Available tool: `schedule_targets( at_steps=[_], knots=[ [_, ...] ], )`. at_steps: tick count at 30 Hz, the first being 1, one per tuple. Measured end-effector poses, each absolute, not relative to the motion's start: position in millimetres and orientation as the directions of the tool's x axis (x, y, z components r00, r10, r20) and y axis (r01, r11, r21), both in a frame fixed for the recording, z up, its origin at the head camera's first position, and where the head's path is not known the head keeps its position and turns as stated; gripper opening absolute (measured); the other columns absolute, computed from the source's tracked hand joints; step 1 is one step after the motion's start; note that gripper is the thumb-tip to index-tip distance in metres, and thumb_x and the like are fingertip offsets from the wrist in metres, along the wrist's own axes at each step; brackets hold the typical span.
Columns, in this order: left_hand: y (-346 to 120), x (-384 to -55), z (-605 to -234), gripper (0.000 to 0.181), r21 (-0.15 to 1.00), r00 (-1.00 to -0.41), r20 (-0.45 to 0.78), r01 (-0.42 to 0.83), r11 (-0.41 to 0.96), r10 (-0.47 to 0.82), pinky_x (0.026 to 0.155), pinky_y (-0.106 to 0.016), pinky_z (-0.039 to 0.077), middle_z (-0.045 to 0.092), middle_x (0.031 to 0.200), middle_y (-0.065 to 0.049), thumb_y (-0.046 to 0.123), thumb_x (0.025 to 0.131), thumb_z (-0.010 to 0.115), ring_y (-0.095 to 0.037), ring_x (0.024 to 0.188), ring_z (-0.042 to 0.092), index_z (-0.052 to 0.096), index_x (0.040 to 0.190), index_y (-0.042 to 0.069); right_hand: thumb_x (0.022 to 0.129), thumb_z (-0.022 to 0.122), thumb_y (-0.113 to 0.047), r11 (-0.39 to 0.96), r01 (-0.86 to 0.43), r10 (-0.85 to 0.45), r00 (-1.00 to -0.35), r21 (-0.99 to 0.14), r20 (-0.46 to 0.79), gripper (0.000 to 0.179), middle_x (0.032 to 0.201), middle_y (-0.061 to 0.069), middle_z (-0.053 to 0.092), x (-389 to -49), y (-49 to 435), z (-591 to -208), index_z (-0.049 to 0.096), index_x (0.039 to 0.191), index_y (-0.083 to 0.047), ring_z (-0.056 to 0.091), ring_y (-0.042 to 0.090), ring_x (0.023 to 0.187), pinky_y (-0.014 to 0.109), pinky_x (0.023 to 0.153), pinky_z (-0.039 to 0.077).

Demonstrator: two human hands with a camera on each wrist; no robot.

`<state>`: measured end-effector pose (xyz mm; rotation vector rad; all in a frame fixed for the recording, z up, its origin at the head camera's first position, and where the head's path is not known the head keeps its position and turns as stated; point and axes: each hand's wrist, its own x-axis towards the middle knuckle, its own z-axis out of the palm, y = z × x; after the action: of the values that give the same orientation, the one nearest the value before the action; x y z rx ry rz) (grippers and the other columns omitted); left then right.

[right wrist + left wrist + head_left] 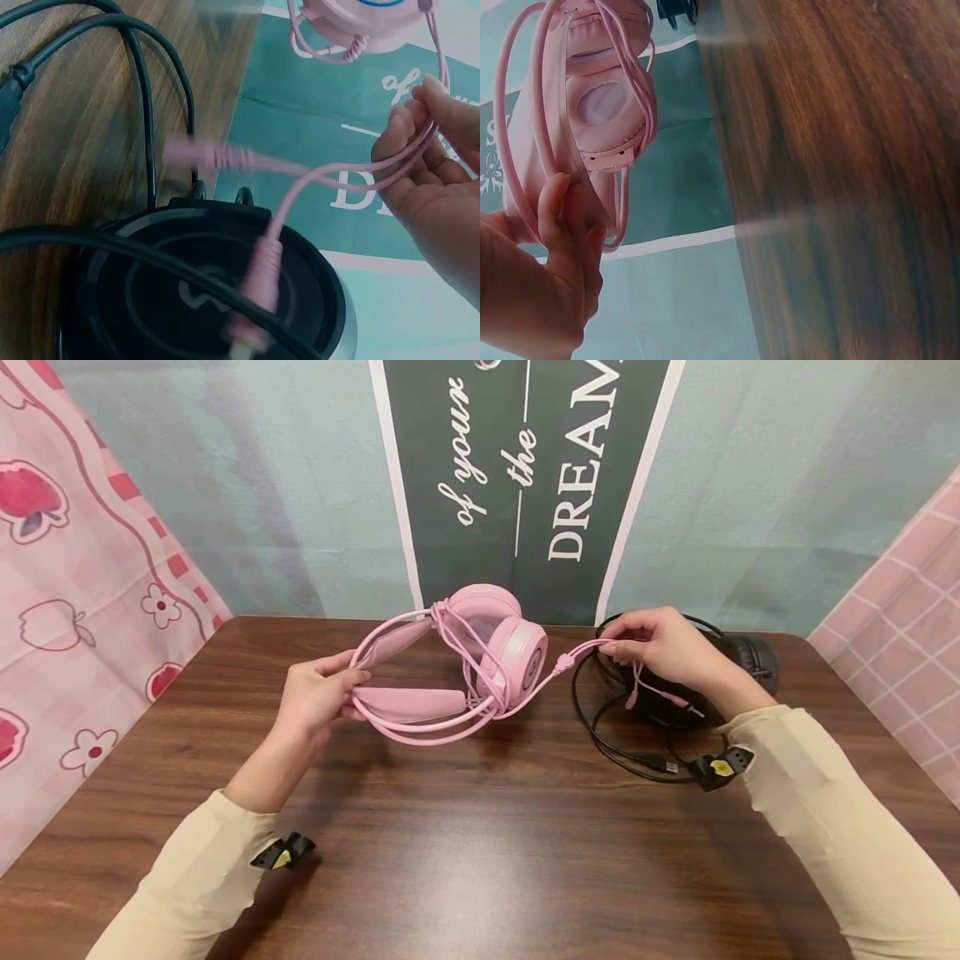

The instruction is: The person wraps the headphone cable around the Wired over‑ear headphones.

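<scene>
Pink headphones [408,703] are held above the table, with their cable wound around the band and ear cups. My left hand [318,693] grips them by the top of the headband at the left end. In the left wrist view the fingers [559,217] curl round the band beside the cable loops. My right hand [660,647] pinches the split pink cable [592,646] just past its joint. Two plug ends dangle below that hand; one pink plug [259,289] hangs in front of the black headphones [753,664] in the right wrist view.
The black headphones lie at the table's back right, their black cable [600,735] looping left to a USB plug [656,764]. Behind the brown wooden table [480,843] hangs a blue-green cloth with lettering [573,510]. Pink patterned cloths [82,610] border both sides.
</scene>
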<state>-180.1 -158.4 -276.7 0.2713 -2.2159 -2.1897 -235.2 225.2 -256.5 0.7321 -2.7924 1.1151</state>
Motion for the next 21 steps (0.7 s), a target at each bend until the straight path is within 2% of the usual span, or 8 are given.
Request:
schedule_targets(
  at_steps=[7, 12, 18, 21],
  knots=[
    [-160.4, -178.0, -274.3, 0.048, 0.993, -0.986, -0.118, -0.116, -0.025, -0.117, 0.041, -0.019, 0.051, 0.061, 0.064, 0.005, -0.006, 0.083, 0.054, -0.005, 0.043, 0.056, 0.041, 0.13, -0.012, 0.082, 0.066, -0.004, 0.635, -0.426, -0.392, -0.897, -0.644, 0.207, 0.006, 0.079, 0.008, 0.064, -235.9, 228.2, -257.5, 0.069, 0.087, -0.002, 0.053, 0.013, 0.067, 0.021, 0.056, 0.045],
    [-160.8, -178.3, -274.2, 0.048, 0.993, -0.986, -0.115, -0.112, -0.033, -0.125, 0.04, -0.02, 0.05, 0.061, 0.064, 0.005, -0.006, 0.083, 0.054, -0.005, 0.043, 0.056, 0.042, 0.129, -0.012, 0.081, 0.066, -0.001, 0.697, -0.438, -0.373, -0.898, -0.568, 0.235, 0.007, 0.079, 0.009, 0.065, -236.2, 228.3, -260.2, 0.07, 0.087, -0.002, 0.053, 0.01, 0.066, 0.02, 0.056, 0.042],
    [-164.2, -176.0, -272.1, 0.048, 0.993, -0.986, -0.113, -0.109, -0.037, -0.124, 0.04, -0.02, 0.051, 0.061, 0.064, 0.005, -0.006, 0.083, 0.055, -0.004, 0.044, 0.056, 0.041, 0.129, -0.013, 0.084, 0.06, -0.001, 0.783, -0.389, -0.317, -0.921, -0.485, 0.226, 0.011, 0.08, 0.012, 0.065, -237.0, 227.5, -262.2, 0.069, 0.091, 0.0, 0.054, 0.021, 0.07, 0.03, 0.06, 0.042],
    [-166.2, -173.5, -270.2, 0.047, 0.993, -0.986, -0.118, -0.116, -0.025, -0.115, 0.041, -0.021, 0.051, 0.061, 0.062, 0.004, -0.005, 0.084, 0.056, -0.004, 0.045, 0.056, 0.042, 0.129, -0.011, 0.085, 0.058, -0.002, 0.812, -0.341, -0.276, -0.939, -0.473, 0.204, 0.013, 0.08, 0.013, 0.065, -237.7, 231.8, -262.4, 0.068, 0.094, 0.0, 0.056, 0.021, 0.069, 0.031, 0.06, 0.043]
  ],
)
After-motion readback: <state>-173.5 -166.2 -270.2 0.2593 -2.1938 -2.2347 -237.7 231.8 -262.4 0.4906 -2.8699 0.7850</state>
